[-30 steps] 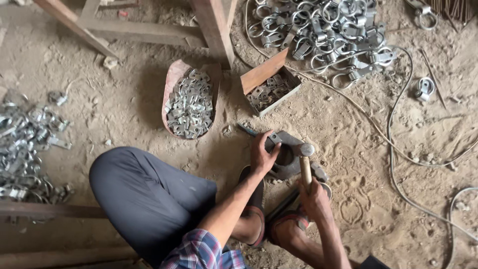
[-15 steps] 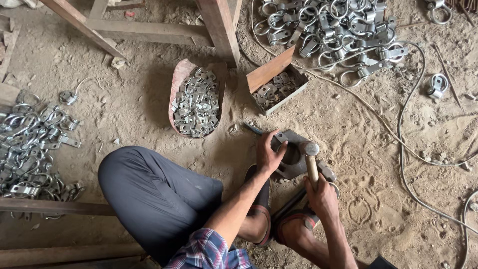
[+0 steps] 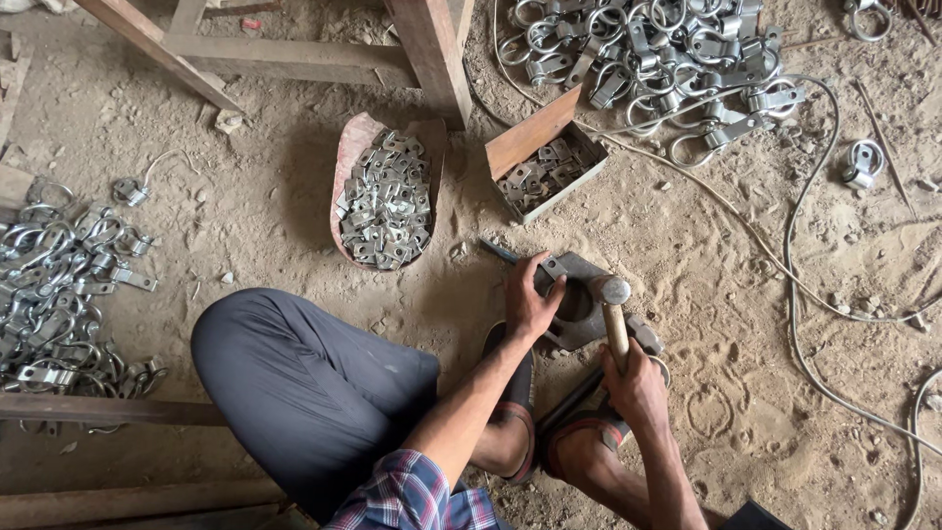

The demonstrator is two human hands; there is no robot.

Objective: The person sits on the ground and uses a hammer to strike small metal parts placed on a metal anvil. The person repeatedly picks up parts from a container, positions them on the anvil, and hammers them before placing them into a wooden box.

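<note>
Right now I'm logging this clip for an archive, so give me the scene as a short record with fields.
Setting: sandy dirt floor, person sitting low
Left hand: pressed on a metal block
Right hand: gripping a hammer by its wooden handle, head over the block
Nearby: curved tray of small metal plates; wooden box of plates
Piles: metal ring clamps at top and at left

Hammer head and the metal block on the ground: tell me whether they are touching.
Touching, as far as the head view shows: the hammer head rests against the metal block with no gap visible. The right hand grips the handle; the left hand presses on the block.
</note>
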